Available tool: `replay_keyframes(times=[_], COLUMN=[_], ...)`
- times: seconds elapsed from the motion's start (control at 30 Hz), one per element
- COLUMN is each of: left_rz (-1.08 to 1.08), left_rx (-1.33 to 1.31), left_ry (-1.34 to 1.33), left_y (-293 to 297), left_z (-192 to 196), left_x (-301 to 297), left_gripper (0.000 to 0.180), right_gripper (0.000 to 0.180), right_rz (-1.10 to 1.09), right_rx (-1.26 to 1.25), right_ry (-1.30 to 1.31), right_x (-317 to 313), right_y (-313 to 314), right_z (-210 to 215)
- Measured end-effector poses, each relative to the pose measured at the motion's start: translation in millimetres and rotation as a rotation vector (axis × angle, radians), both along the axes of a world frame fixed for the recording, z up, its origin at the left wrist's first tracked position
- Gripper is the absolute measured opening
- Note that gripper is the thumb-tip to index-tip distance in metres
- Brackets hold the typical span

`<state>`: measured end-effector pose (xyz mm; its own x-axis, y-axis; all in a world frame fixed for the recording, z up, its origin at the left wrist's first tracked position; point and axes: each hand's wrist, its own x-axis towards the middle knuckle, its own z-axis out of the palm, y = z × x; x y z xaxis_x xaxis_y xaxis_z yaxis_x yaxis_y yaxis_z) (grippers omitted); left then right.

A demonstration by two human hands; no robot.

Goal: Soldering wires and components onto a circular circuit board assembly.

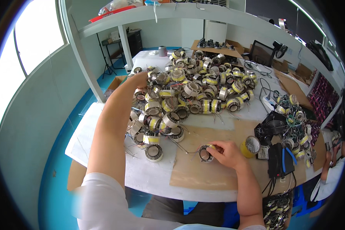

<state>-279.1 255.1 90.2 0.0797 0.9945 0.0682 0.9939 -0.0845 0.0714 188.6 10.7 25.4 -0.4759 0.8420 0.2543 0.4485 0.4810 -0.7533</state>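
A ring-shaped motor stator with dark teeth and thin wire leads is pinched between the thumb and fingers of my right hand, over the brown sheet. My left arm stretches far forward, and my left hand is at the left edge of a big pile of stators wound with yellow and white tape. Its fingers are mostly hidden among the parts, so a grip does not show. A single stator lies at the near side of the pile, left of the sheet.
Right of my right hand stand a yellow tape roll or tin, a black fan and blue-handled pliers. More wired stators are heaped at the right. A white shelf beam crosses above the table. Another person's arm shows far right.
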Motion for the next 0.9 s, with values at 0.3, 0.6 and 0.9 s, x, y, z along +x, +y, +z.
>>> replay_keyframes(times=[0.3,0.6,0.9], left_rz=[0.099,-0.225,-0.495], left_rx=[0.228,1.039,1.181], left_ry=[-0.187,-0.516,-0.169], left_y=[-55,-197,-247], left_z=[53,121,84], left_x=[2,84,102], left_gripper=[0.037,0.017,0.046], right_gripper=[0.031,0.028,0.035], right_rz=[0.017,0.053,-0.379], right_rx=[-0.012,-0.202,0.063], right_ry=[0.032,0.358,0.252], right_x=[1,7,0], right_y=[0,2,22], right_z=[-2,-6,-18])
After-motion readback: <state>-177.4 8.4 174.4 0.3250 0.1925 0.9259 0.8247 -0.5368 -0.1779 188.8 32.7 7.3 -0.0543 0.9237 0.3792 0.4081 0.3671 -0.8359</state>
